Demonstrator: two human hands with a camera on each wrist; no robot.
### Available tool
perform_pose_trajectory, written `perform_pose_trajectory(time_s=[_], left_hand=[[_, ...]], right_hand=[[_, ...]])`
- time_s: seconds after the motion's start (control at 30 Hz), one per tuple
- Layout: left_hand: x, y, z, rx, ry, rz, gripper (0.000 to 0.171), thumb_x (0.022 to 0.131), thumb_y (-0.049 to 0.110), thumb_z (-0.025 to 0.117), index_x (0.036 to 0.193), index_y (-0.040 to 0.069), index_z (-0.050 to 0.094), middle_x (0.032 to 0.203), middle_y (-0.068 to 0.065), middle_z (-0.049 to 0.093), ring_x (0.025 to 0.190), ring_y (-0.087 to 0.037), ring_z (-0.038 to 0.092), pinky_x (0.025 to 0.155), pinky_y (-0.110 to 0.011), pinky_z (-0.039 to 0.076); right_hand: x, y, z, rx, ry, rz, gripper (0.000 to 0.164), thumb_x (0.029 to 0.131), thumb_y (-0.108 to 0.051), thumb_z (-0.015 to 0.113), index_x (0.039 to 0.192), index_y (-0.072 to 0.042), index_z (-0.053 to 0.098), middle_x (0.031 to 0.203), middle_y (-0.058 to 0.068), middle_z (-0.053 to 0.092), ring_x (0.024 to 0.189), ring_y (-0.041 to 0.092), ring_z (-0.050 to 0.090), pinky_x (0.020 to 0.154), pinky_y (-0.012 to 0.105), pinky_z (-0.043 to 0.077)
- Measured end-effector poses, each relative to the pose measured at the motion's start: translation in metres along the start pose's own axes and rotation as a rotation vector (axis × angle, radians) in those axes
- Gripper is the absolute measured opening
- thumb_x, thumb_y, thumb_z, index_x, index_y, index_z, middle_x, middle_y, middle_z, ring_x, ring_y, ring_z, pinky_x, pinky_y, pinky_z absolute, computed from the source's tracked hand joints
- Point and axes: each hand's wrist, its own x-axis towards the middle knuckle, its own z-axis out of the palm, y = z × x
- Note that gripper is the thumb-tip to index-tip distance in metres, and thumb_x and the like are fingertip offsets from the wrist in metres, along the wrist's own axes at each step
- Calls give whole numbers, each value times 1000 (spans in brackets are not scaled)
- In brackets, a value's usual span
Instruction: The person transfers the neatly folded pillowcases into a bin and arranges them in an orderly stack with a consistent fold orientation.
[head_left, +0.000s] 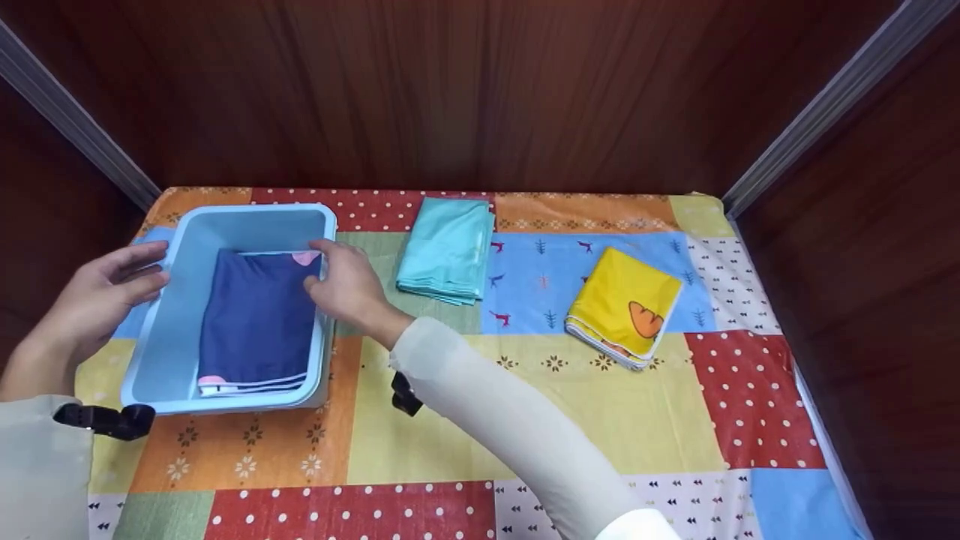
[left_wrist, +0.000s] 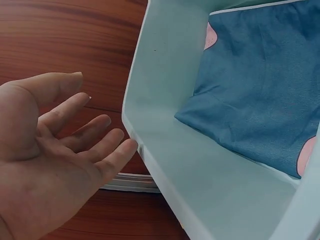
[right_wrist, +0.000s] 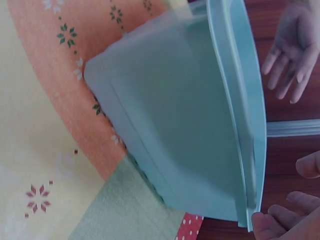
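Note:
A light blue plastic bin (head_left: pixel 161 337) stands at the left of the cloth-covered table. Inside it lies a folded navy cloth (head_left: pixel 259 319) with white edging and pink patches, also visible as blue cloth (left_wrist: pixel 255 80) in the left wrist view. My left hand (head_left: pixel 109 300) is beside the bin's left rim, fingers spread and loosely bent; the left hand (left_wrist: pixel 65 145) has an empty palm, with fingertips close to the rim. My right hand (head_left: pixel 349 289) is over the right rim, thumb and fingers apart. In the right wrist view, the right hand (right_wrist: pixel 295 220) shows only partly, near the rim, holding nothing visible.
A folded turquoise cloth (head_left: pixel 446 247) lies right of the bin, and a folded yellow cloth (head_left: pixel 622 300) with a carrot-like print lies farther right. A patchwork tablecloth (head_left: pixel 435 405) covers the table. Dark wood panels (head_left: pixel 465 90) enclose the back and sides.

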Motion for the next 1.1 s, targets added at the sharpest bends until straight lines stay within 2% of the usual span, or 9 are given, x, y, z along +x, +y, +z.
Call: perform_pose_trajectory(time_s=[0.1,0.17,0.27,0.33,0.47,0.6,0.83,0.97,1.1], left_hand=[[0,3,3,47,4,-4,66,107,32,52,159,0,28,155,-27,36,118,-7,52,92,-16,51],[1,4,5,77,6,-17,66,107,34,49,159,1,27,156,-30,35,126,-23,51,102,-30,50],[0,9,7,117,-15,-17,65,108,34,46,160,0,26,156,-32,34,135,-45,42,109,-52,43],[-1,16,9,122,-30,-8,64,109,31,45,159,-1,25,156,-35,31,137,-53,37,107,-65,38],[-3,29,14,158,-45,12,60,108,24,45,158,-4,26,156,-39,26,138,-60,30,101,-75,34],[0,37,21,240,-33,45,58,107,23,48,156,-5,32,154,-40,28,137,-63,29,99,-77,33],[1,50,35,301,-7,105,61,108,29,49,155,-5,33,153,-39,30,138,-61,29,102,-79,29],[4,58,47,320,12,155,67,108,36,47,156,-6,29,159,-36,24,144,-58,22,108,-76,22],[6,67,57,345,29,190,70,109,42,42,157,-6,27,163,-33,16,147,-57,14,113,-76,10]], right_hand=[[1,4,-4,6,-10,-4,52,99,-17,65,149,-15,53,147,-1,56,132,13,51,107,26,44],[2,5,-7,0,-10,-11,53,99,-18,65,150,-16,52,147,-1,55,132,13,50,106,25,45],[4,8,-12,-42,-4,-45,54,99,-18,66,150,-14,51,149,1,54,134,15,49,108,26,44],[6,10,-16,-81,1,-77,53,98,-18,66,150,-13,52,149,3,55,135,16,49,110,26,42],[9,14,-23,-134,-2,-116,53,98,-19,65,149,-11,52,149,5,55,137,19,47,113,27,38],[9,19,-27,-161,-7,-121,56,99,-21,65,152,-12,49,151,5,51,139,18,43,111,26,40],[9,30,-35,-266,-22,-167,62,99,-27,65,156,-14,44,161,9,38,148,22,32,114,31,39],[10,36,-42,-312,-26,-172,71,99,-34,66,160,-17,35,168,10,21,154,25,20,117,34,34],[11,39,-50,-304,-19,-156,82,97,-41,67,163,-20,25,172,8,4,157,25,8,116,35,36]])
